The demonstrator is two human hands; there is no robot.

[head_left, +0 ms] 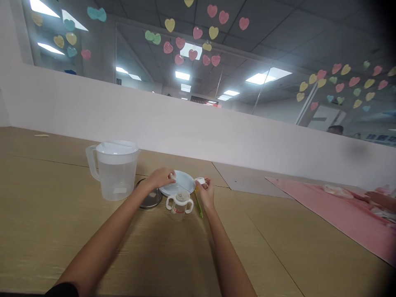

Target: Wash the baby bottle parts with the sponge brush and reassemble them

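Note:
A small clear cup [178, 209] with two white handles and red lettering stands upright on the table. Behind it lies a pale blue plate [185, 180]. My left hand [161, 177] pinches a small whitish piece over the plate's left part. A small white part [200, 180] is gripped in my right hand [206, 190], at the plate's right edge. Below that hand lies a green and yellow stick [199, 204]. A round dark metal lid or dish [151, 199] is partly hidden by my left forearm.
A large translucent pitcher [116, 175] with a white lid stands left of my left hand. A white wall [173, 123] runs behind the table [148, 255]. At the right, another person's hand [382, 200] is over a pink cloth [334, 210] with white items.

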